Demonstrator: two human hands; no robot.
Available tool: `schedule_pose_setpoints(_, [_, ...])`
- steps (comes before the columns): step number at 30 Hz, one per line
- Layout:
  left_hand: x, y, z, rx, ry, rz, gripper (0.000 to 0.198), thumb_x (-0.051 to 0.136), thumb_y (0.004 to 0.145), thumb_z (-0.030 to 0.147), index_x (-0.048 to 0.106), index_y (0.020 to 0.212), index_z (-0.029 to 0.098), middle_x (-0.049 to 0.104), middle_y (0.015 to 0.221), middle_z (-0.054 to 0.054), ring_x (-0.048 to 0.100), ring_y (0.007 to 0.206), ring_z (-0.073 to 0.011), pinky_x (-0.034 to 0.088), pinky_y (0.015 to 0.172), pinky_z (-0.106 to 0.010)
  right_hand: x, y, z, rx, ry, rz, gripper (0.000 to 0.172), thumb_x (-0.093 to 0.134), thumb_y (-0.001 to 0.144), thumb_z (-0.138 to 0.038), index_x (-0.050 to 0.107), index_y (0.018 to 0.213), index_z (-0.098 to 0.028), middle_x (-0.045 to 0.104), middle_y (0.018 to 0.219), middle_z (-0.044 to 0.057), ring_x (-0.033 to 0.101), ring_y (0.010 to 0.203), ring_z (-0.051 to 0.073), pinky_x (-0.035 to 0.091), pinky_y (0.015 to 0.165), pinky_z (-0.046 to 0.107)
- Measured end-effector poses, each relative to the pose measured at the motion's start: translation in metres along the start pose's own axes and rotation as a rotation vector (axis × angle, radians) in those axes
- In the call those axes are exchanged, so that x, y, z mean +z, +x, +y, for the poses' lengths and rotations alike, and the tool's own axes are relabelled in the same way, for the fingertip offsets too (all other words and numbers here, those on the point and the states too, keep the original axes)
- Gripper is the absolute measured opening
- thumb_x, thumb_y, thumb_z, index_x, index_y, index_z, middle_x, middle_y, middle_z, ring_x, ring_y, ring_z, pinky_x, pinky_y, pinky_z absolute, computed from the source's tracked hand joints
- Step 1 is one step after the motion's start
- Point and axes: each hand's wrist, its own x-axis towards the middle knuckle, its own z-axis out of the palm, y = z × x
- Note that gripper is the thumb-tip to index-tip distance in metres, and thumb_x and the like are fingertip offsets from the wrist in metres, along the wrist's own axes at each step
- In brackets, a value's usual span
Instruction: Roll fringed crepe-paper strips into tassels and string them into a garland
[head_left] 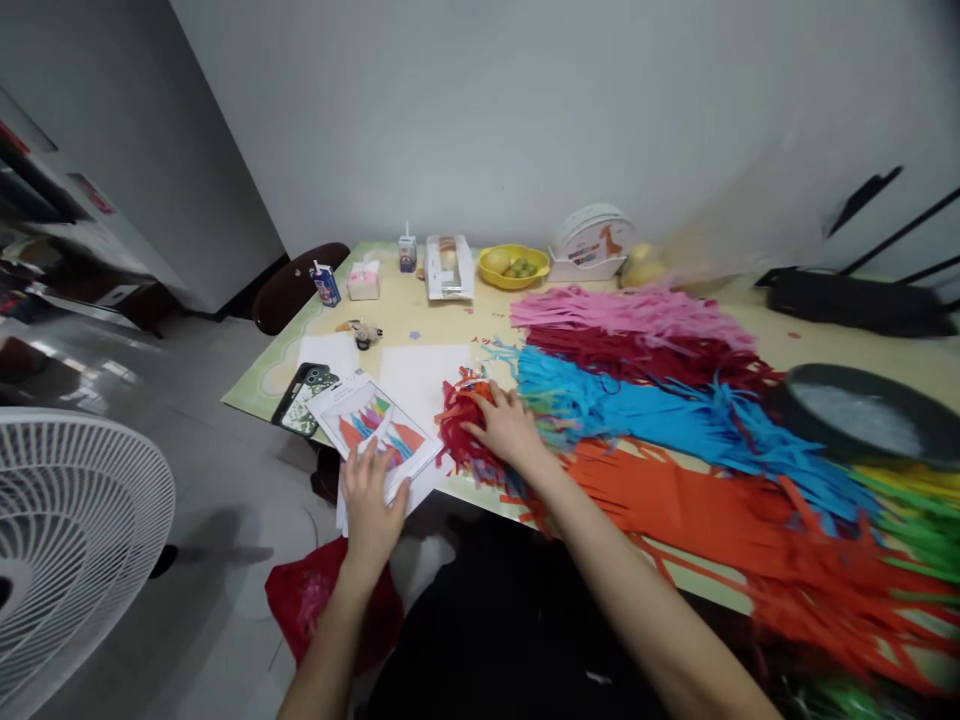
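Observation:
My left hand (370, 500) lies with fingers spread over a white sheet with a colour picture of tassels (375, 420), near the table's front edge. Over a bunch of multicoloured paper tassels (469, 425), my right hand (508, 425) rests with its fingers apart. It touches the bunch; whether any strand is gripped underneath is hidden. Right of that hand lie fringed strips: blue (645, 410), orange (675, 500), dark red (645, 355) and pink (630, 312). Under the picture sheet and beside it are white papers (416, 375).
A phone in a patterned case (304, 398) sits at the left edge. Along the wall stand drink cartons (407, 252), a tissue pack (364, 281), a yellow fruit basket (514, 280) and a plate holder (592, 245). A dark basin (795, 400) is at right, a white fan (75, 550) at left.

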Motion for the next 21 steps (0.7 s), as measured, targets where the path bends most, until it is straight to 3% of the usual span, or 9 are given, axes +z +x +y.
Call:
schedule_pose_setpoints(2, [0.008, 0.002, 0.006, 0.018, 0.16, -0.18, 0.045, 0.06, 0.086, 0.034, 0.058, 0.13, 0.024, 0.046, 0.148, -0.014, 0.025, 0.143, -0.0437, 0.021, 0.11, -0.071, 0.016, -0.008, 0.009, -0.041, -0.005, 0.022, 0.051, 0.06, 0.087, -0.028, 0.054, 0.137, -0.019, 0.037, 0.152, 0.022, 0.048, 0.127, 0.04, 0.045, 0.095, 0.056])
schedule_pose_setpoints(5, [0.016, 0.003, 0.001, 0.002, 0.291, -0.266, 0.048, 0.059, 0.086, 0.029, 0.055, 0.134, 0.022, 0.043, 0.15, -0.016, 0.027, 0.143, -0.0438, 0.025, 0.109, -0.07, 0.028, -0.016, 0.011, -0.078, 0.008, 0.07, 0.049, 0.045, 0.088, -0.006, 0.055, 0.135, -0.01, 0.038, 0.151, 0.024, 0.05, 0.125, 0.034, 0.045, 0.098, 0.049])
schedule_pose_setpoints(9, [0.013, 0.001, -0.015, 0.069, 0.341, -0.23, 0.041, 0.051, 0.087, 0.018, 0.061, 0.127, 0.022, 0.054, 0.142, -0.015, 0.044, 0.135, -0.0342, 0.037, 0.109, -0.056, 0.024, -0.016, 0.015, -0.11, 0.037, 0.132, 0.06, 0.04, 0.079, 0.004, 0.055, 0.135, -0.011, 0.043, 0.149, 0.02, 0.052, 0.123, 0.031, 0.046, 0.1, 0.049])
schedule_pose_setpoints(12, [0.009, 0.003, -0.017, 0.116, 0.339, -0.171, 0.034, 0.05, 0.089, 0.021, 0.067, 0.118, 0.024, 0.062, 0.132, -0.013, 0.054, 0.127, -0.0309, 0.038, 0.108, -0.052, 0.008, -0.021, 0.018, -0.156, 0.076, 0.184, 0.065, 0.039, 0.076, 0.004, 0.052, 0.137, -0.013, 0.04, 0.152, 0.016, 0.047, 0.129, 0.03, 0.043, 0.103, 0.05])
schedule_pose_setpoints(17, [0.01, 0.016, 0.003, 0.106, 0.278, -0.131, 0.027, 0.051, 0.09, 0.024, 0.071, 0.109, 0.023, 0.069, 0.122, -0.012, 0.06, 0.119, -0.0296, 0.033, 0.11, -0.054, -0.025, -0.061, 0.014, -0.296, 0.202, 0.228, 0.062, 0.038, 0.079, 0.001, 0.051, 0.139, -0.013, 0.034, 0.156, 0.016, 0.038, 0.137, 0.031, 0.04, 0.108, 0.052])
schedule_pose_setpoints(21, [0.017, 0.028, 0.026, 0.096, 0.23, -0.15, 0.026, 0.051, 0.091, 0.022, 0.071, 0.107, 0.02, 0.069, 0.119, -0.013, 0.059, 0.119, -0.0302, 0.029, 0.112, -0.055, -0.032, -0.107, 0.005, -0.353, 0.244, 0.168, 0.067, 0.038, 0.079, 0.002, 0.046, 0.143, -0.018, 0.031, 0.158, 0.014, 0.034, 0.141, 0.03, 0.039, 0.109, 0.053])
